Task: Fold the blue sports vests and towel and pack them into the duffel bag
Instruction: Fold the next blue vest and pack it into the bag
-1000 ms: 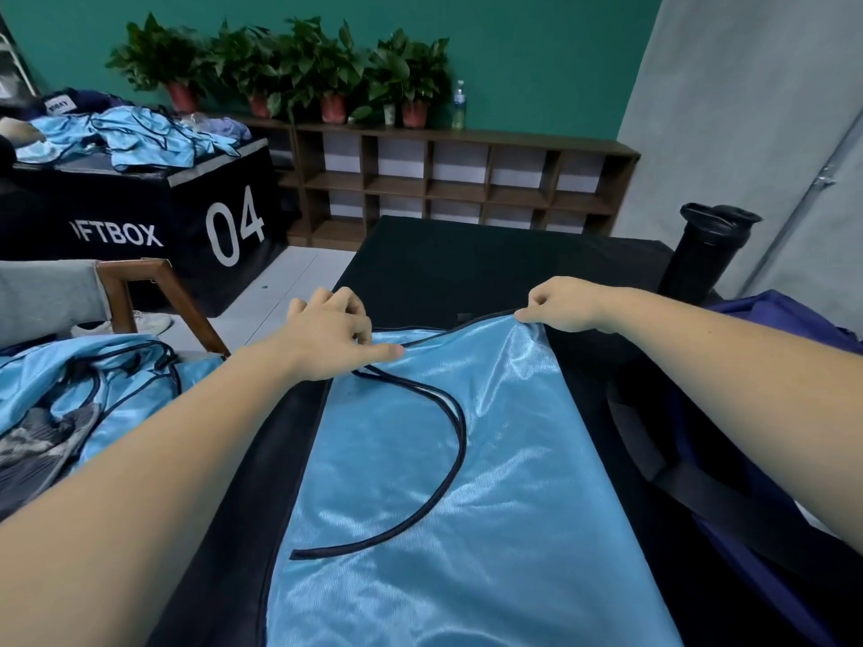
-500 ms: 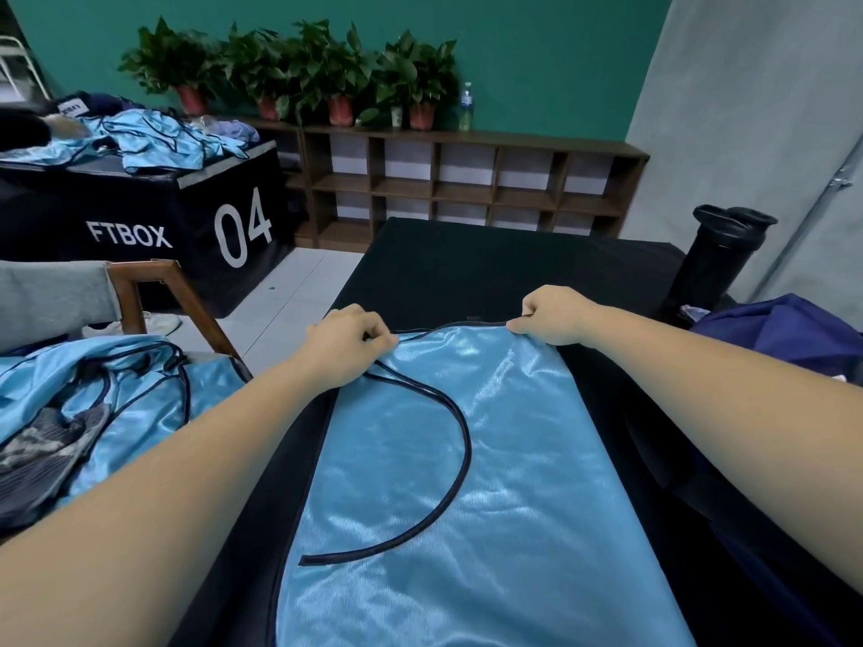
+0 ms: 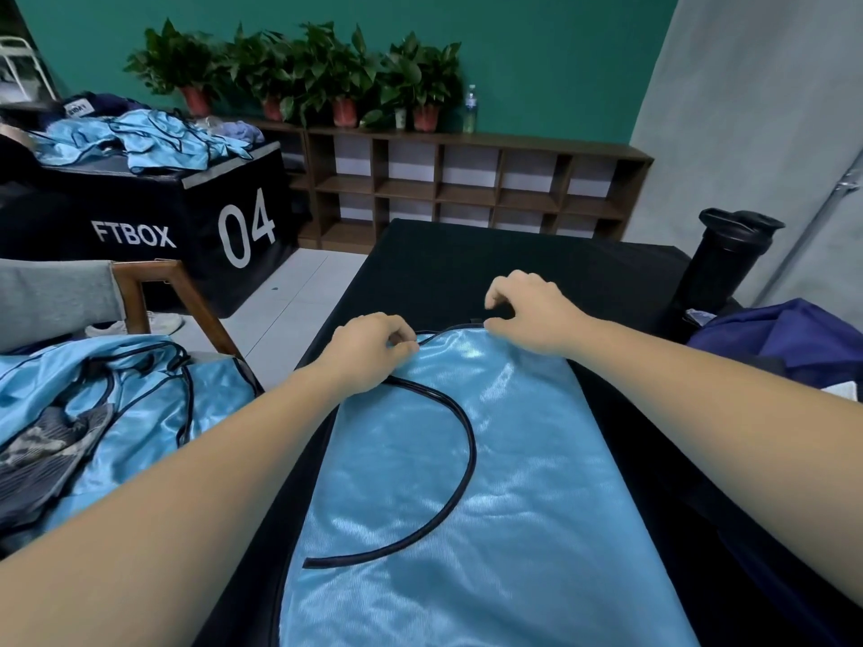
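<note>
Gleaming vest (image 3: 490,506) on black table (image 3: 467,259), left hand (image 3: 369,347) pinching its edge, right hand (image 3: 532,315) loose (teal wall (image 3: 537,63) behind)

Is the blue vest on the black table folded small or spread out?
Spread out. The blue vest lies long and smooth along the black table, reaching the picture's near edge. One lengthwise fold: cannot tell.

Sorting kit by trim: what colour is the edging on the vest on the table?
Black edging on a light blue vest; head view shows it best.
</note>
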{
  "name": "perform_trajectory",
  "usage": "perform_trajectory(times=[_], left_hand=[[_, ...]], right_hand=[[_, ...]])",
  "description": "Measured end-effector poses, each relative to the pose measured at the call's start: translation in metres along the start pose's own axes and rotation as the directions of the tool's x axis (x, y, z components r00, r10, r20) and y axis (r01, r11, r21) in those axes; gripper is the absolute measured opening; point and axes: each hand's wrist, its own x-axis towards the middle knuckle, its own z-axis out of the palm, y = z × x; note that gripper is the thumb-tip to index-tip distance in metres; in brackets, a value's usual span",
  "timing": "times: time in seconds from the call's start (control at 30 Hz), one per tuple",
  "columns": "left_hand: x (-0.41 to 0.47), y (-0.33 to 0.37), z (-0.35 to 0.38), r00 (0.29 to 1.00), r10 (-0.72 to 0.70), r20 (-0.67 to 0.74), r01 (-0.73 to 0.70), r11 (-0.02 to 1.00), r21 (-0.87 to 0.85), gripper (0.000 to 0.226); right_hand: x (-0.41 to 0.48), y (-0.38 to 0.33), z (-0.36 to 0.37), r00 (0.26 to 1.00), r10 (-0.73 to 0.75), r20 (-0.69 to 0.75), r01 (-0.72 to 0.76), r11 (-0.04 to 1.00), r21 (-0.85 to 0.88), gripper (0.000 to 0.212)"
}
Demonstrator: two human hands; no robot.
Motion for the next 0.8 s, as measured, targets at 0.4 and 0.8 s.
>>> perform_trajectory(times=[0.4,0.8], left_hand=[[0.001,-0.014,-0.001,0.998,0.005,-0.067,-0.007,1.0,-0.025,0.015],[-0.004,-0.015,-0.015,0.998,0.045,-0.035,-0.044,0.998,0.034,0.031]], right_hand=[[-0.008,-0.058,0.062,0.999,-0.02,0.049,0.019,0.999,0.03,0.017],[-0.003,-0.053,0.067,0.992,0.114,0.055,-0.123,0.973,0.193,0.013]])
